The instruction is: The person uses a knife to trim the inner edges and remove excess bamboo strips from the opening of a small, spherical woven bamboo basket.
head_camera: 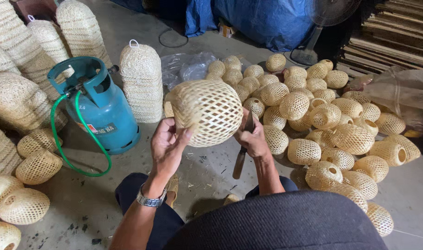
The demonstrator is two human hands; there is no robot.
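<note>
Along the left edge, tall stacks of woven bamboo shades (17, 69) are leaning together, with a few loose round ones lying on the concrete floor (82, 203) below them. Just right of these a teal gas cylinder (102, 109) is standing upright, a green hose (77, 139) looping from its valve down across the floor. Another stack of shades with a wire loop on top (141, 83) is standing just beside it.

At the centre, the person is sitting with both arms raised. The left hand (167, 146), a metal wristwatch (150, 200) on its wrist, is cupping the lower left side of a round open-weave bamboo lampshade (207, 111), fingers curled against the weave. The lampshade is being held up in the air between the two hands, above the lap. The right hand (253, 139) is pressing against the shade's lower right side while also gripping a knife (243, 155), whose dark wooden handle is hanging down below the palm; the blade is mostly hidden behind the hand.

To the right, a large heap of finished bamboo shades (332, 134) is spreading over the floor, with a standing fan (322, 28) and a blue tarpaulin (262, 18) behind.

As a judgement: with the blade so close to the supporting fingers and the thin weave, a slip is looking likely to nick the left hand or cut a strand of the shade, and the one-sided grip could be letting the light ball roll out of hold.
</note>
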